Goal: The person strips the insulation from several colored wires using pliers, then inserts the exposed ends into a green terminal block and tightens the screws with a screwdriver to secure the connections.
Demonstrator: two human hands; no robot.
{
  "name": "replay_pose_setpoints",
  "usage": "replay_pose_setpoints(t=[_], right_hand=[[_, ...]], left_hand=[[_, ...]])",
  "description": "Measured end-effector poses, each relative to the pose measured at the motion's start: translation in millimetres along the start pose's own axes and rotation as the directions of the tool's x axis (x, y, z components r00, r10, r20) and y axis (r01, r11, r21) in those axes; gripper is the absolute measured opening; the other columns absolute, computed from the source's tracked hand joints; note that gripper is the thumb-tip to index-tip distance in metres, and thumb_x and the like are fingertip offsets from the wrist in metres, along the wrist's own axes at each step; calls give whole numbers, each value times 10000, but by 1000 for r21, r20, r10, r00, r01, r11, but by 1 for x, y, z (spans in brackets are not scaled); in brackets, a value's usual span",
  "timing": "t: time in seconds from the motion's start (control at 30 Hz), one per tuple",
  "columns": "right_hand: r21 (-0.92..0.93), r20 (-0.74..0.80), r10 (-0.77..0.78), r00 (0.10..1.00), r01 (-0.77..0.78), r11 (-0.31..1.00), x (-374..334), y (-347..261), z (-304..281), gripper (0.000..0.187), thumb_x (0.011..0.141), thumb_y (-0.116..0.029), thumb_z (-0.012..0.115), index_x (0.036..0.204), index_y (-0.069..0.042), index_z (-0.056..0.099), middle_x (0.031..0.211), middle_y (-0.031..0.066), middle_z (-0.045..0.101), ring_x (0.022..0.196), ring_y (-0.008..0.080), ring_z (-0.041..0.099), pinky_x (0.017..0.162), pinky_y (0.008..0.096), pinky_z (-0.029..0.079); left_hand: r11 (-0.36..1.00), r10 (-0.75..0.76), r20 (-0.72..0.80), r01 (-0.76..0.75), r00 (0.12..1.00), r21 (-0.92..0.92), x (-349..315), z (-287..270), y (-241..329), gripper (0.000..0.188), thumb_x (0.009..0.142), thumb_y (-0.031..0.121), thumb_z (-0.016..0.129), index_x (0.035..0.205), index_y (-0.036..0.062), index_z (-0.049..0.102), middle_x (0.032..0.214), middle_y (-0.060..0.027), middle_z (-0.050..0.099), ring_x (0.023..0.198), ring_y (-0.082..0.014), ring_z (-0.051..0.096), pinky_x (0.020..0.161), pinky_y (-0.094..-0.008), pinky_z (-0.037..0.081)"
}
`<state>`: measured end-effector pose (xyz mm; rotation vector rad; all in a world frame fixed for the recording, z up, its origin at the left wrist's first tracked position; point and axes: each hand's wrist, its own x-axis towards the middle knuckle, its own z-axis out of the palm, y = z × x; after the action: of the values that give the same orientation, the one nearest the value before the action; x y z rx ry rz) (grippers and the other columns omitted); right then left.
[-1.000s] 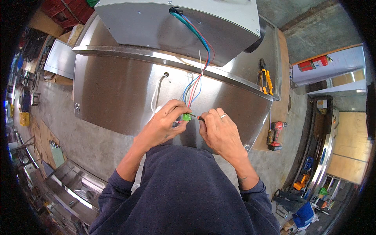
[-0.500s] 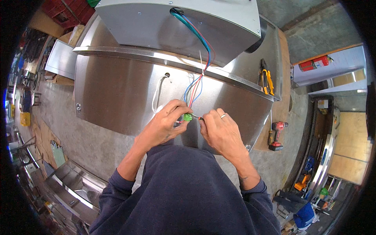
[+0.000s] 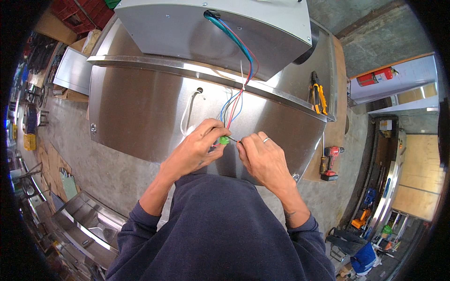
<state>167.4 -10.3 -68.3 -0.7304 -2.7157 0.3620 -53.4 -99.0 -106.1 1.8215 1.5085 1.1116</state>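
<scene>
Between the thumb and fingers of my left hand (image 3: pixel 199 143) is a small green terminal connector (image 3: pixel 224 140). My right hand (image 3: pixel 263 154) is closed round the handle of a small screwdriver (image 3: pixel 237 141), whose shaft points left and meets the connector. Red, blue and dark wires (image 3: pixel 233 105) run down to the connector from a hole in the grey metal box (image 3: pixel 164 37). A white cable tie (image 3: pixel 243 86) bundles them partway. A white cable (image 3: pixel 183 114) comes out of a hole in the stainless steel panel (image 3: pixel 136 107) and passes behind my left hand.
Yellow-handled pliers (image 3: pixel 319 96) lie at the panel's right ledge. Further right are a red cordless drill (image 3: pixel 332 161) and a yellow-and-black screwdriver (image 3: pixel 323 164). A steel sink unit (image 3: pixel 89 225) stands at lower left. A fire extinguisher (image 3: pixel 377 76) is at the far right.
Both hands keep nearly the same place and grip. The screwdriver stays against the green connector, with only a slight shift of my right hand.
</scene>
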Motion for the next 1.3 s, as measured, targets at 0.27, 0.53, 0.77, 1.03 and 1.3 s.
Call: replay_pose_setpoints(t=[0.27,0.53,0.77,1.03,1.3], right_hand=[[36,-72,33,997,-30,999,8,-6,-8,180,1029,-174,747,972,-53,627,903,106,606,849,283,637,705,414,554],[4,24,29,999,-29,1000,4,0,-4,163,1010,-150,744,966,-44,627,926,122,614,861,305,640,733,418,550],[-6,59,20,998,-20,1000,9,1,-11,168,1011,-192,732,1011,-55,635,925,108,616,909,296,658,812,442,577],[-19,71,78,994,-77,997,3,3,0,217,1058,-223,732,951,-64,630,845,103,653,782,298,680,662,433,565],[-16,29,-24,999,24,1000,7,1,-3,209,1074,-236,717,996,-54,649,916,115,673,827,278,698,686,407,574]], left_hand=[[999,-36,-2,36,999,-15,3,0,3,391,897,1,821,1271,7,708,1281,-158,662,1150,-324,721,944,-424,629],[999,-18,26,19,999,-28,3,-1,1,378,908,-5,808,1270,-3,700,1251,-154,659,1121,-326,713,928,-423,626],[998,-47,38,49,998,-48,4,0,1,357,918,1,802,1261,-1,702,1236,-152,657,1109,-329,711,918,-425,625],[1000,-6,5,6,1000,-19,1,4,-4,375,900,-1,819,1258,5,708,1255,-159,654,1128,-328,711,922,-429,628],[1000,-8,19,8,1000,-18,4,-3,-1,378,899,-2,824,1260,2,709,1270,-156,647,1129,-331,706,920,-411,632]])
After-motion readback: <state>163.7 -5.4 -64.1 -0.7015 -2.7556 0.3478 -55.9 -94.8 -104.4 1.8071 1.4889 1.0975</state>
